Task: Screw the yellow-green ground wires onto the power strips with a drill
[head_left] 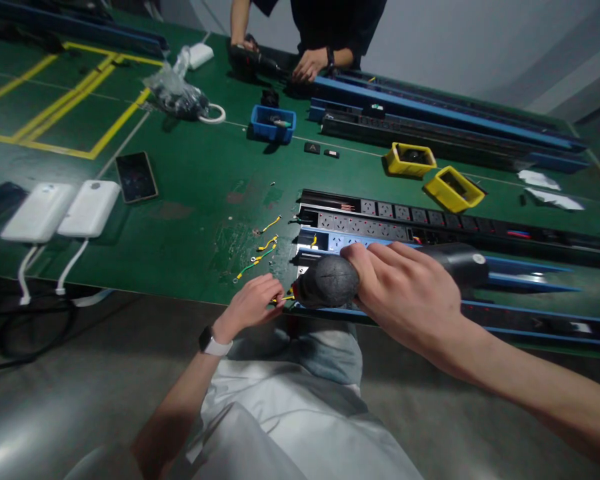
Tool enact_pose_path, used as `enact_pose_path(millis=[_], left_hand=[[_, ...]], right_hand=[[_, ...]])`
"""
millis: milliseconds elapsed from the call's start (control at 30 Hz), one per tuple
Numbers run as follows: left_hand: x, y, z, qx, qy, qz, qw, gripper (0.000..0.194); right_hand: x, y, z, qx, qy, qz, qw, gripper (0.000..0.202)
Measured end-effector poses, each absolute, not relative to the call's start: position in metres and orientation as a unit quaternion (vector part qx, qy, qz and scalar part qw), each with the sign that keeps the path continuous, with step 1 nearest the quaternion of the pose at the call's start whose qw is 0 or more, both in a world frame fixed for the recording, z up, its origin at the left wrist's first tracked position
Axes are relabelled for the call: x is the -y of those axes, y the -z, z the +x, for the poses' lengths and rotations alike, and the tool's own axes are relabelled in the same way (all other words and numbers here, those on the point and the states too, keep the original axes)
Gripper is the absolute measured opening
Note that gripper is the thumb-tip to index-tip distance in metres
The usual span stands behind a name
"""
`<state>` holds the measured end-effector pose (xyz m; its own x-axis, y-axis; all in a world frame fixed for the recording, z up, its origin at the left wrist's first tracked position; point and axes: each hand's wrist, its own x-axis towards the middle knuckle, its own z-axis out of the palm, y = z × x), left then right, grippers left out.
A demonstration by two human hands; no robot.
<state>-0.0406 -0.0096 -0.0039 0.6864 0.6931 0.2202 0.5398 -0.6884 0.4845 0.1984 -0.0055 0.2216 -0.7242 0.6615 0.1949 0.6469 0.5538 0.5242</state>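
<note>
My right hand (405,293) is wrapped round a black power driver (333,280), whose front end is over the left end of the socket strips. My left hand (255,300), with a watch at the wrist, pinches a short yellow-green wire (286,298) at the table's front edge. That wire runs toward the strip end beneath the driver; its far end is hidden. Several black socket strips (405,232) and a strip with blue sockets (345,241) lie side by side. Loose yellow-green wires (254,265) lie left of them.
Across the green table (195,213), a person's hands (310,65) work with a tool at long blue rails (430,110). Yellow bins (453,190), a blue bin (273,125), a phone (137,177), white power banks (91,208) and a bagged cable (180,93) lie about.
</note>
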Motion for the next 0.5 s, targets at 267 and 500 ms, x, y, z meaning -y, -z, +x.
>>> enact_pose_path(millis=[267,500], left_hand=[[0.0092,0.0016,-0.0403,-0.341,-0.197,0.896,0.205,0.009],[0.0079,-0.0011,-0.039,-0.34,-0.19,0.893,0.225,0.009]], right_hand=[[0.0054,-0.2219,0.197,-0.882,-0.294,0.367,0.005,0.005],[0.0021,-0.2192,0.202,-0.888,-0.29,0.357,-0.019,0.004]])
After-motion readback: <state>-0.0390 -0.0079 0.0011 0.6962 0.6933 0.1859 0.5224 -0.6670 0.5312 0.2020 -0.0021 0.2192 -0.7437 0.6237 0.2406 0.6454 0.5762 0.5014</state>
